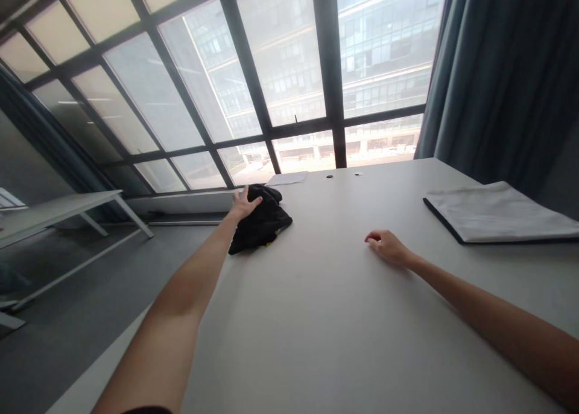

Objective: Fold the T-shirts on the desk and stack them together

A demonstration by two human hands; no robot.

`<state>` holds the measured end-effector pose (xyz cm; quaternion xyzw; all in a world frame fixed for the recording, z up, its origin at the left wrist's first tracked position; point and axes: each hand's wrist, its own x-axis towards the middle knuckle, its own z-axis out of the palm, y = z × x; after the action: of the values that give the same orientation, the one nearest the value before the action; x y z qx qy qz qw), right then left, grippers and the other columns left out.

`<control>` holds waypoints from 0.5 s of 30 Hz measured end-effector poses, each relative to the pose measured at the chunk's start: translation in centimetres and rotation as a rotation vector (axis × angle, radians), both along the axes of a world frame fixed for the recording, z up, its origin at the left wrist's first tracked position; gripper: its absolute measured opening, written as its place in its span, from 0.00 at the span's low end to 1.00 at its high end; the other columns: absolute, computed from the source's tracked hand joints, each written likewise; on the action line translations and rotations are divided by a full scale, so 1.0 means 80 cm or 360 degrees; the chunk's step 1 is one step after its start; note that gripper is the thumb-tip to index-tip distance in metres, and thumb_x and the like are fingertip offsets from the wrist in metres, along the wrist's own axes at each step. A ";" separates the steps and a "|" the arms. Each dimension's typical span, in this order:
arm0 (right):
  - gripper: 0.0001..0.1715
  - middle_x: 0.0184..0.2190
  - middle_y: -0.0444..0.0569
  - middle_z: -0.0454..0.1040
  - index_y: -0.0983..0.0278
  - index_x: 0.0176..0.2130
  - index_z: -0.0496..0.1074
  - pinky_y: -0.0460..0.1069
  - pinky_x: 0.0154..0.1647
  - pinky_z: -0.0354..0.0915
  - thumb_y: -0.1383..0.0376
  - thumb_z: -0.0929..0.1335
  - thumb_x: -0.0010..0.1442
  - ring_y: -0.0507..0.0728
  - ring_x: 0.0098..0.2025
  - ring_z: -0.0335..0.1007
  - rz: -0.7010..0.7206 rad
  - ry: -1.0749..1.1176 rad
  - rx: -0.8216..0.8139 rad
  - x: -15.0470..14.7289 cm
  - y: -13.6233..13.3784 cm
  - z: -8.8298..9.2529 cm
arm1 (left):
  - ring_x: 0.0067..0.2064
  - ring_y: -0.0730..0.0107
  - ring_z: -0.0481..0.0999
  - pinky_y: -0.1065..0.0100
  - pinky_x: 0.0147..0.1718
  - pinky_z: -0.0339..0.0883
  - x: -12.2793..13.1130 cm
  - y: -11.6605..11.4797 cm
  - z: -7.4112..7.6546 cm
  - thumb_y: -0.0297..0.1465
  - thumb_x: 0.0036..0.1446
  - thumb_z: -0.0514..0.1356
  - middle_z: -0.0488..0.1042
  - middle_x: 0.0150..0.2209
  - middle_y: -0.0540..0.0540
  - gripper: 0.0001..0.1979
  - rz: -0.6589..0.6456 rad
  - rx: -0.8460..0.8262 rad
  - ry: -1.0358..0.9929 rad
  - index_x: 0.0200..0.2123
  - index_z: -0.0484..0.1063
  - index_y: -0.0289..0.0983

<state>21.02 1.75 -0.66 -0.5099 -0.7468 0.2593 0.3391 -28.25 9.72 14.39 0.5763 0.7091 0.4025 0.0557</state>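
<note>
My left hand [244,205] reaches to the far left edge of the white table [307,317]. Its fingers are spread over the upper left side of a crumpled black cloth bundle [265,218], which has a small bit of yellow at its lower edge. Whether the fingertips press into the cloth cannot be made out. My right hand [386,247] rests on the tabletop, right of the bundle and apart from it. Its fingers are curled inward, and what they may hold is hidden.
A folded white cloth with a dark edge [502,215] lies on the right of the table. White paper [287,178] and two small round items [330,176] are at the far end. Another white table [58,212] stands at left. Windows and a blue curtain [488,88] are beyond.
</note>
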 end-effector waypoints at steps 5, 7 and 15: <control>0.12 0.33 0.50 0.82 0.62 0.34 0.80 0.50 0.41 0.67 0.67 0.65 0.58 0.59 0.36 0.75 -0.0062 -0.0048 0.0099 0.011 -0.010 0.011 | 0.66 0.33 0.60 0.41 0.58 0.56 0.024 -0.040 -0.106 0.52 0.51 0.65 0.67 0.63 0.30 0.31 0.0072 -0.0232 0.0098 0.52 0.75 0.39; 0.12 0.35 0.50 0.81 0.62 0.36 0.80 0.50 0.42 0.67 0.67 0.65 0.59 0.58 0.37 0.75 -0.0183 -0.0136 0.0225 0.034 -0.006 0.023 | 0.66 0.39 0.62 0.46 0.59 0.58 0.023 -0.046 -0.119 0.47 0.56 0.61 0.70 0.63 0.36 0.24 0.0137 -0.0210 0.0204 0.52 0.76 0.41; 0.17 0.45 0.59 0.78 0.66 0.44 0.81 0.49 0.47 0.64 0.71 0.67 0.58 0.59 0.45 0.72 -0.1318 -0.0627 0.0282 0.236 0.030 0.076 | 0.55 0.45 0.72 0.49 0.52 0.65 -0.030 -0.042 -0.066 0.34 0.67 0.41 0.80 0.45 0.40 0.22 0.0640 0.0001 0.0065 0.50 0.71 0.37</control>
<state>39.94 4.15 5.40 -0.7737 -0.5499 -0.0645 0.3081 -30.67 6.39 9.12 0.4312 0.8108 0.3939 -0.0403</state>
